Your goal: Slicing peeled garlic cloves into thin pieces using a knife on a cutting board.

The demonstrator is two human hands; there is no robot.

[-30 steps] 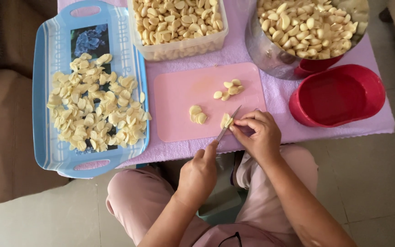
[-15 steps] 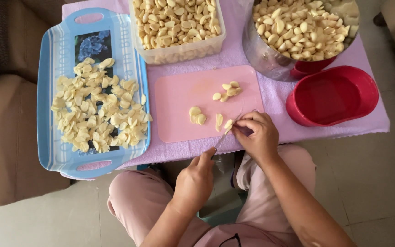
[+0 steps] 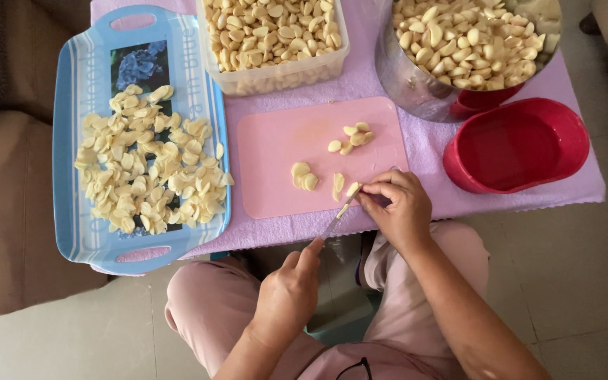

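Observation:
My left hand [image 3: 290, 292] grips a small knife [image 3: 338, 214] whose blade points up to the right and rests against a peeled garlic clove [image 3: 352, 188]. My right hand [image 3: 397, 210] pinches that clove at the near right corner of a pink cutting board [image 3: 276, 141]. A fresh slice [image 3: 338, 181] lies just left of the clove. Two more slices [image 3: 304, 176] sit further left, and a small pile of garlic pieces [image 3: 352, 136] lies toward the board's far side.
A blue tray [image 3: 65, 176] heaped with garlic slices [image 3: 142, 176] lies to the left. Behind the board stand a clear tub of cloves [image 3: 269, 35] and a steel bowl of cloves [image 3: 409, 84]. A red bowl [image 3: 522, 148] sits at the right on a lilac cloth [image 3: 416, 151].
A new slice has come off the clove and lies on the board beside it. Both hands have stayed at the board's near right corner; the view shifted a little.

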